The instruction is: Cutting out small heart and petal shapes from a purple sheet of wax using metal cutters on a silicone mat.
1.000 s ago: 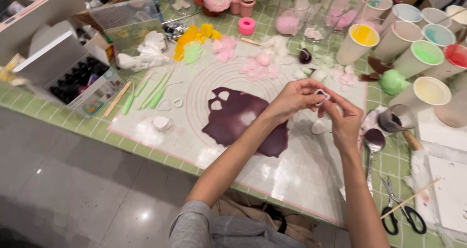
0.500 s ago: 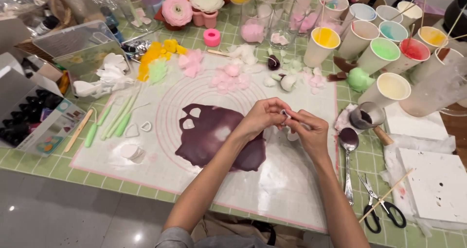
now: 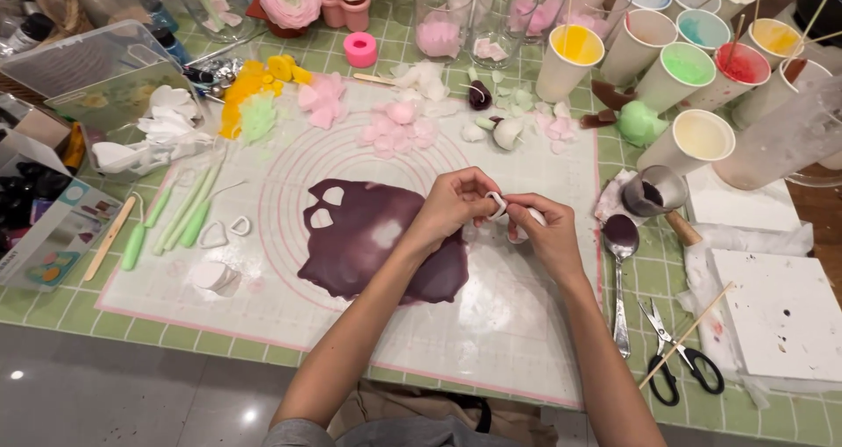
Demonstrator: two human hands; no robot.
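Purple clay, rolled flat with petal-shaped holes cut out, lies on the white mat on the counter; just above its right edge the left hand and right hand meet; their fingers are pinched together on a small white cutter; two more white cutters lie left of the clay; a spoon and scissors lie to the right; paper cups of colour stand behind.
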